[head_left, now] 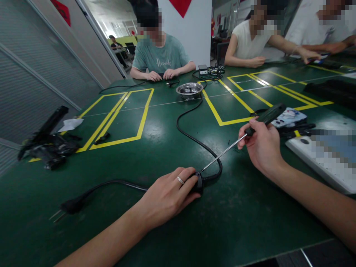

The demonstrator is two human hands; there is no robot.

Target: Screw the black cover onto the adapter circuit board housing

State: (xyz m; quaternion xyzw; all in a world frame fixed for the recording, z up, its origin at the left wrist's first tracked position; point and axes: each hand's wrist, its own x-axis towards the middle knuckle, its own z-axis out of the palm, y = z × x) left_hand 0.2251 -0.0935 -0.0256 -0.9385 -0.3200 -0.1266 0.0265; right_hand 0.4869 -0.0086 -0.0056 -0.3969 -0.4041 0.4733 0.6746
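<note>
My left hand (169, 194), a ring on one finger, presses down on a small black part (198, 181) fitted along a black power cord (194, 139) on the green table (236, 215); its fingers curl over the part. My right hand (261, 144) grips the dark handle of a long screwdriver (244, 135). The thin metal shaft slants down to the left and its tip touches the black part beside my left fingertips. The cord's plug (71, 205) lies to the left, its prongs pointing left.
A metal bowl (190, 90) stands mid-table, at the cord's far end. Black parts (47, 146) are piled at the left edge. A white device (322, 155) and a phone (287, 118) lie on the right. Three people sit along the far side. Yellow tape marks rectangles.
</note>
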